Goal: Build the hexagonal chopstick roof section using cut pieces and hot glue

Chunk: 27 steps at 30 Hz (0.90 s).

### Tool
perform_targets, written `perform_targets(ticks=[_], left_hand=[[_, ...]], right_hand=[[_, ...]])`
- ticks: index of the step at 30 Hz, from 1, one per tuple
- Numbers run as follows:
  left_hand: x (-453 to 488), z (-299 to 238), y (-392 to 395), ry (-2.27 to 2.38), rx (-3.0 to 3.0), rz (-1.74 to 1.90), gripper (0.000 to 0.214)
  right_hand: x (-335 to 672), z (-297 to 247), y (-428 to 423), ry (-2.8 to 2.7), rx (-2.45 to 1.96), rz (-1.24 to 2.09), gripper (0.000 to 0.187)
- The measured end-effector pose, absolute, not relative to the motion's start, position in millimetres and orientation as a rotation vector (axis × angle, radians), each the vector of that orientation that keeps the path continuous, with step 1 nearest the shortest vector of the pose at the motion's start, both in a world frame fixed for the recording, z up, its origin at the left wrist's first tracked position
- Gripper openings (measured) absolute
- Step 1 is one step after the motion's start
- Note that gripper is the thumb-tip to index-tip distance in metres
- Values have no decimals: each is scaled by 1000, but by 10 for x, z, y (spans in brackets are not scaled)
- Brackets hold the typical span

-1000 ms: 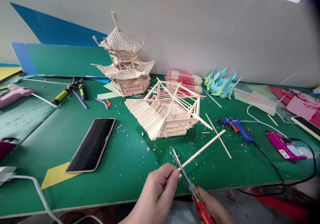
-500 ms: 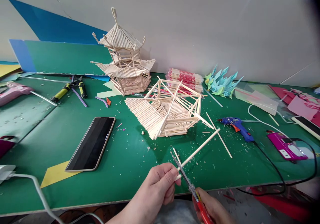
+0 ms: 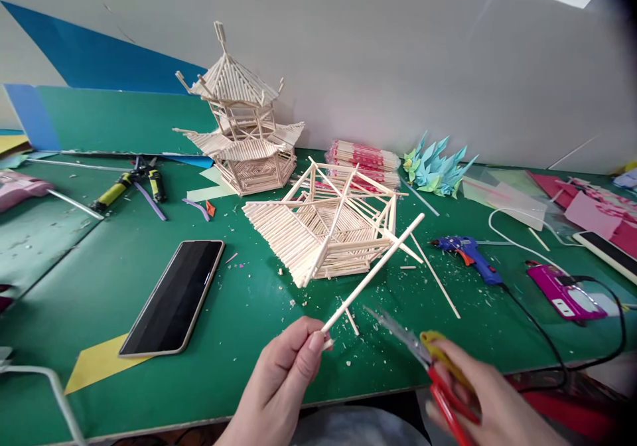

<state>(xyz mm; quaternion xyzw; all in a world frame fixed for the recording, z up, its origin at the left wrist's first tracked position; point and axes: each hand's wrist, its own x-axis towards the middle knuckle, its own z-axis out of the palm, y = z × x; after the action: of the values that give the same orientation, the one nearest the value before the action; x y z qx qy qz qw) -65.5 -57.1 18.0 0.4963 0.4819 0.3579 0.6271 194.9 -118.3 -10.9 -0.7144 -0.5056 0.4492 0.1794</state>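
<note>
My left hand pinches the lower end of a pale wooden stick, which slants up to the right. A short end pokes out by my thumb. In my right hand is a pair of scissors with red and yellow handles, its blades apart from the stick and pointing up-left. Beyond the stick stands a partly roofed stick frame, with a slatted panel on its left side. A finished-looking stick pagoda stands behind it.
A phone lies on yellow paper at left. Pliers sit behind it. At right are a blue glue gun, a magenta power bank and cables. Bundled sticks and folded blue paper line the back.
The scissors have come away from the stick and moved right with my right hand. My left hand has shifted left, still pinching the stick, whose far end has risen.
</note>
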Motion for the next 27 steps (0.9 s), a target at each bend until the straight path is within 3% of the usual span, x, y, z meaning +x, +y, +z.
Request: perform_targets(ticks=[6,11,13,15,19,23,27], left_hand=[[-609,39,-598,1153,1222,694,32],[-555,57,-610,1131,1363,647,32],[-535,113,-618,1100,1384,623,32],[-524,163,-619,1093,1368,619,29],[-539,208,-605,1058,1316,682,26],[-600,297,-609,1040,1323,666,26],[-692,436,-628,975,1280,488,25]], right_hand=[[2338,-141,-836,-2217,-2104,153,53],[2074,237,-871,-2149,-1710,-138,12],[1823,423,-866,-2249,-1409,-117,8],[1577,533,-815,-2400,-1232,-115,21],[1292,508,-674,-2549,-1118,-112,19],[1245,443,-616,-2761,-1137,160,9],[1233,508,-636,-2848,-1096,458,14]])
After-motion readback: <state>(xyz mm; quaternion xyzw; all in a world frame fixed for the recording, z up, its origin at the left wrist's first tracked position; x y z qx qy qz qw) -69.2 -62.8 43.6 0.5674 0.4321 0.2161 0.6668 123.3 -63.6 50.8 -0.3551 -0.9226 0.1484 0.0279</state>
